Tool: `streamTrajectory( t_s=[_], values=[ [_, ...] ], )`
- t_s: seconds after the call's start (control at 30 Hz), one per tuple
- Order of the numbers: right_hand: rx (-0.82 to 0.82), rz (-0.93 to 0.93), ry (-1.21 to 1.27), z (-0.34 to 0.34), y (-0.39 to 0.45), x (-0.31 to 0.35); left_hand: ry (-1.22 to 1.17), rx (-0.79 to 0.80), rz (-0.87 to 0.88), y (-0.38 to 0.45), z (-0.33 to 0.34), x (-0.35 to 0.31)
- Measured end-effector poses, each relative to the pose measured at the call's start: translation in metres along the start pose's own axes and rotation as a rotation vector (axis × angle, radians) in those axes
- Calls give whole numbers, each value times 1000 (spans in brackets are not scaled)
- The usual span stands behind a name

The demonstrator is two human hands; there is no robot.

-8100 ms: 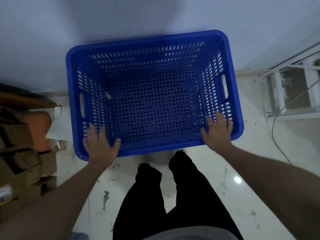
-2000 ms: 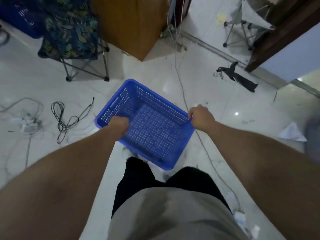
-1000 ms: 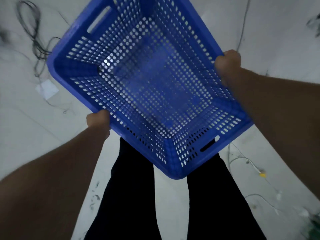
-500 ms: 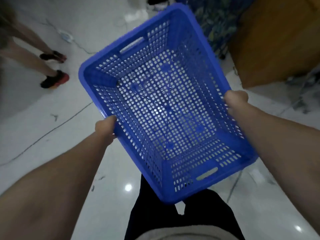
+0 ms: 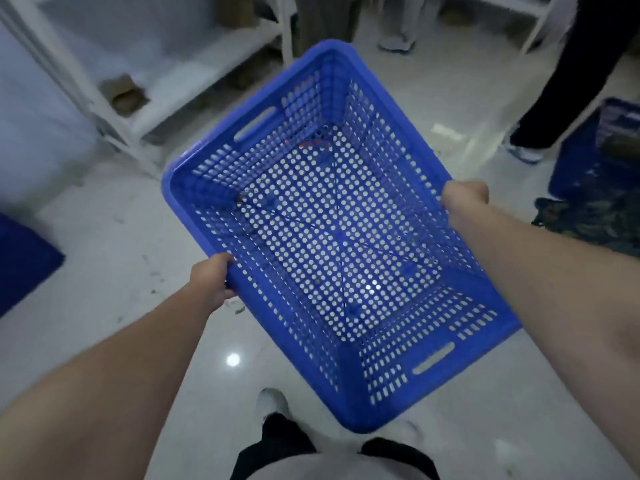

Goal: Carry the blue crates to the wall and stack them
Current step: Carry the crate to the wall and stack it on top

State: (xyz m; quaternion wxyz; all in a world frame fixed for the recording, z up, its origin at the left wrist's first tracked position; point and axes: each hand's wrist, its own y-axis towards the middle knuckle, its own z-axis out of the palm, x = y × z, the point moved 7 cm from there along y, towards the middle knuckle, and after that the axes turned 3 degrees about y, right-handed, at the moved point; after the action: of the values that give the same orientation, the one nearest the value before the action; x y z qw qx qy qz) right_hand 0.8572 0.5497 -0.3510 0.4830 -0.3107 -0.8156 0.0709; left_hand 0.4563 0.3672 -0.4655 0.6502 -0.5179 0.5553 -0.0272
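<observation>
An empty blue perforated crate (image 5: 332, 244) hangs in the air in front of me, turned at an angle, its open top facing me. My left hand (image 5: 212, 279) grips its left long rim. My right hand (image 5: 465, 199) grips the opposite long rim. At the left edge the corner of another blue crate (image 5: 24, 261) shows on the floor near the pale wall (image 5: 31, 109). A further blue crate (image 5: 599, 150) stands at the far right.
A white shelf frame (image 5: 180, 64) with brown packets stands at the upper left. Another person's dark-trousered legs (image 5: 568, 74) stand at the upper right. A dark patterned cloth (image 5: 585, 216) lies by my right arm. The floor is glossy white tile (image 5: 114, 306).
I picked the crate up off the floor and turned with it. The view has swung from a wooden cabinet and chair to the white shelf and the wall side.
</observation>
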Motion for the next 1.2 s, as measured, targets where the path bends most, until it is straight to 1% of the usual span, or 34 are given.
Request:
streamTrajectory(
  t_s=[0.03,0.1,0.13,0.17,0.23,0.3,0.37,0.43,0.5,0.53,0.67,0.77,0.93,1.07,1.1,1.17,1.2],
  values=[
    [32,-37,-14,31,-4,14,-41,-18,-15,9,-28,1],
    [39,-96,-9,94,-16,45,-134,-73,-34,28,-94,3],
    [76,-105,-26,129,-37,61,-172,-101,-40,35,-127,3],
    [104,-151,-34,170,-53,78,-211,-128,-46,41,-159,2],
    [126,-222,-61,219,-68,106,-274,-176,-69,48,-203,3],
    [200,-288,-111,274,-102,138,-341,-226,-86,54,-255,1],
    [321,-407,-204,329,-139,172,-396,-254,-85,62,-294,-2],
    [386,-458,-283,383,-172,199,-433,-291,-86,70,-332,-6],
    [388,-504,-261,434,-196,226,-473,-330,-73,78,-366,-12],
    [372,-536,-252,448,-211,239,-491,-349,-67,83,-379,-16],
    [470,-646,-227,536,-266,292,-566,-440,-42,108,-435,-39],
    [537,-648,-201,608,-290,329,-591,-507,-34,132,-472,-64],
    [681,-660,-169,718,-338,400,-639,-618,-33,164,-529,-115],
    [914,-746,-295,788,-405,449,-702,-671,-30,179,-573,-140],
    [918,-754,-297,806,-420,460,-726,-682,-35,183,-584,-145],
    [859,-808,-259,853,-445,481,-770,-689,-28,194,-607,-153],
    [868,-815,-259,877,-465,489,-799,-691,-28,204,-624,-154]
  ],
)
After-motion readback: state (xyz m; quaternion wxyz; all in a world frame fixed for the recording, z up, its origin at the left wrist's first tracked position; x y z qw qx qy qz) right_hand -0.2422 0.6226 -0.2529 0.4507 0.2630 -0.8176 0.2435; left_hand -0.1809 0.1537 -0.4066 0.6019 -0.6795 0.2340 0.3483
